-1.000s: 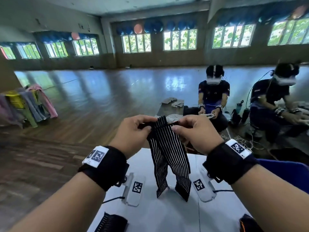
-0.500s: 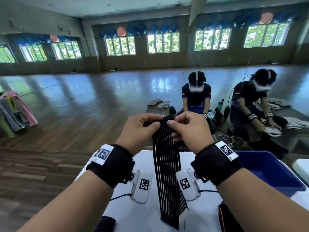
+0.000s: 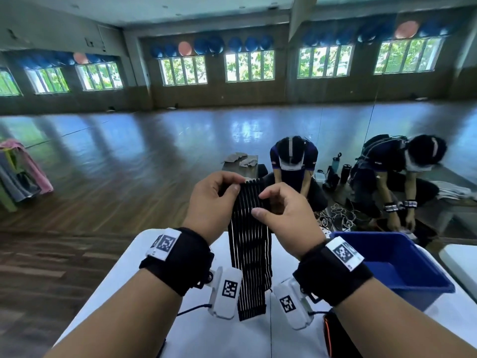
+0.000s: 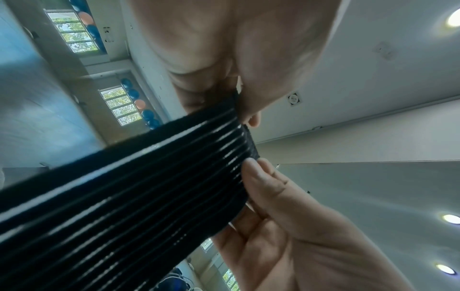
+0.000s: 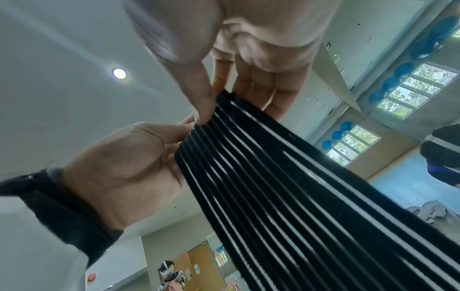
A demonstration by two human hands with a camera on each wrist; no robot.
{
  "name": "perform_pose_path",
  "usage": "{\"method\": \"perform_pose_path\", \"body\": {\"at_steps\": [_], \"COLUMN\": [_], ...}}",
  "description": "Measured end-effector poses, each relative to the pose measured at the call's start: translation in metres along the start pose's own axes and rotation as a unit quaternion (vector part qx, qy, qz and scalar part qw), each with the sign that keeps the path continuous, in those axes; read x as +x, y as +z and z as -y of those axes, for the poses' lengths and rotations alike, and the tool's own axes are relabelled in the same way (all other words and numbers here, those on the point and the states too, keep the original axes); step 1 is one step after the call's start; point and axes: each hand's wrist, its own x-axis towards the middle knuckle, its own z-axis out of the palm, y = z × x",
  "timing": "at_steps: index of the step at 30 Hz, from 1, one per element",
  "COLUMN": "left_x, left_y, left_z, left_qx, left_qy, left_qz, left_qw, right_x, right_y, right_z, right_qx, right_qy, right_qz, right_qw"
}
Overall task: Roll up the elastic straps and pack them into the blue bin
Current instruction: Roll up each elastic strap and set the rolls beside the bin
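Observation:
A black elastic strap (image 3: 250,254) with thin white stripes hangs straight down over the white table (image 3: 206,334). My left hand (image 3: 237,186) pinches its top left corner. My right hand (image 3: 260,204) pinches the right edge just below the top, thumb in front and fingers behind. In the left wrist view the strap (image 4: 124,196) runs out from under my left hand (image 4: 239,102), with the right thumb (image 4: 251,167) on its edge. The right wrist view shows the strap (image 5: 298,196) between my right hand (image 5: 211,106) and the left palm (image 5: 124,167). The blue bin (image 3: 423,288) stands on the table to the right.
A dark item with an orange edge (image 3: 335,334) lies at the table's near right. Another white table (image 3: 462,262) stands beyond the bin. Two seated people (image 3: 294,166) work on the floor past the table's far edge, among cables (image 3: 335,218).
The strap hung as two spread legs a second ago and now hangs as one flat band. My right thumb has slid lower on its edge. The blue bin has come into view.

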Motion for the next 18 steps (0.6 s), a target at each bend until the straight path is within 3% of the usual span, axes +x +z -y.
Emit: {"method": "perform_pose_path", "body": {"at_steps": [5,7,12,18], "left_x": [-0.017,-0.027,-0.038,-0.039], "left_y": [0.007,0.012,0.027,0.03], "left_z": [0.002,0.003,0.014,0.016], "left_qx": [-0.124,-0.142,-0.096,-0.125], "left_qy": [-0.042,-0.029,-0.005,-0.04], "left_qz": [0.006,0.013,-0.019,0.058], "left_qw": [0.991,0.989,0.995,0.99], "right_x": [-0.005,-0.006,-0.01,-0.011], "right_y": [0.003,0.004,0.014,0.014], "right_z": [-0.003,-0.004,-0.009,-0.01], "right_qx": [0.056,0.074,0.086,0.097], "right_qy": [-0.02,-0.01,-0.009,0.02], "right_qz": [-0.064,-0.077,-0.058,-0.017], "right_qw": [0.996,0.994,0.995,0.995]}}
